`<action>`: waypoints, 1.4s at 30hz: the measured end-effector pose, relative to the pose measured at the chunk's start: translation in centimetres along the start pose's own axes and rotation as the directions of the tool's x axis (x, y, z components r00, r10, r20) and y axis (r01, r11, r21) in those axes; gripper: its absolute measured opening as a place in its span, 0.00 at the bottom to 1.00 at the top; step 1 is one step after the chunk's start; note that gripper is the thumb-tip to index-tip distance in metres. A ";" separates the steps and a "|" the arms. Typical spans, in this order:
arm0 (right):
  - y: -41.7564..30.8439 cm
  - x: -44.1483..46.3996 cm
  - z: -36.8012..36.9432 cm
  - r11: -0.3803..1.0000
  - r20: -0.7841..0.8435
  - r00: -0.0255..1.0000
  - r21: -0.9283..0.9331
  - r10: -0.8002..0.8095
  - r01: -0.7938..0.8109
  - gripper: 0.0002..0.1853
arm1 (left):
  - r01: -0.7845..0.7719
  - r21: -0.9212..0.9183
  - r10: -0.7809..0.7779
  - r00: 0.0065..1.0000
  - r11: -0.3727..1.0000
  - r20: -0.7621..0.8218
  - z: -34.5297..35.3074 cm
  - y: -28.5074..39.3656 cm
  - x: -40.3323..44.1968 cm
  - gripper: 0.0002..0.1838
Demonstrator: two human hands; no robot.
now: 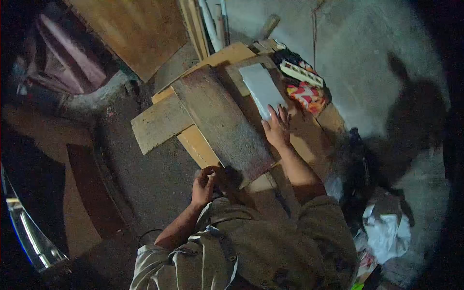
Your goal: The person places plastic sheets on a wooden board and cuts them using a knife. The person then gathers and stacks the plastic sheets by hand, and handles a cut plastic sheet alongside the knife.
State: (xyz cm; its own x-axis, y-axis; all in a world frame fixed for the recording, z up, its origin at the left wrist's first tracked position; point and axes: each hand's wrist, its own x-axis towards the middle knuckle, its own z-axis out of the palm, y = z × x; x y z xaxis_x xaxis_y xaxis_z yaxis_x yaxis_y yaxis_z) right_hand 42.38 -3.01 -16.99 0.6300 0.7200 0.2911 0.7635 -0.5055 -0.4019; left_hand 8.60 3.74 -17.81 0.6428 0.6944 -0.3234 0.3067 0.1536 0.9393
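My right hand (277,128) has its fingers spread over the near end of a flat, white rectangular piece (261,84). The fingertips rest on or just over its surface; its material is hard to make out. Beside it lies a wide, worn wooden board (220,121), dark along one side. My left hand (203,187) is close to that board's near end, its fingers curled inward. Whatever those fingers hold, if anything, is hidden. A shorter wooden plank (162,121) sticks out to the left, with a strip of cardboard (199,146) below it.
Patterned red and yellow cloth (307,96) and a pale strip with holes (302,73) lie at the back right. A large brown panel (130,31) leans behind, near upright poles (210,24). White crumpled bags (386,232) sit at lower right, by the wall.
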 end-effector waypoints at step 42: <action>14.7 -33.0 -16.6 0.069 -0.182 0.078 -0.054 0.980 -0.996 0.46 | -0.040 -0.034 0.050 0.914 0.999 0.403 1.0 2.5 -6.8 0.24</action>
State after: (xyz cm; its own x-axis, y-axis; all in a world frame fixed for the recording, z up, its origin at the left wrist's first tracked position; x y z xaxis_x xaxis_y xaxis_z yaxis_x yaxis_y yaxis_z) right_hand 35.18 -42.14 -18.09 0.8233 -0.5260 -0.2135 -0.5672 -0.7777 -0.2712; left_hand 5.71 -1.23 -13.38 0.8855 0.3594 -0.2946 0.2567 0.1501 0.9548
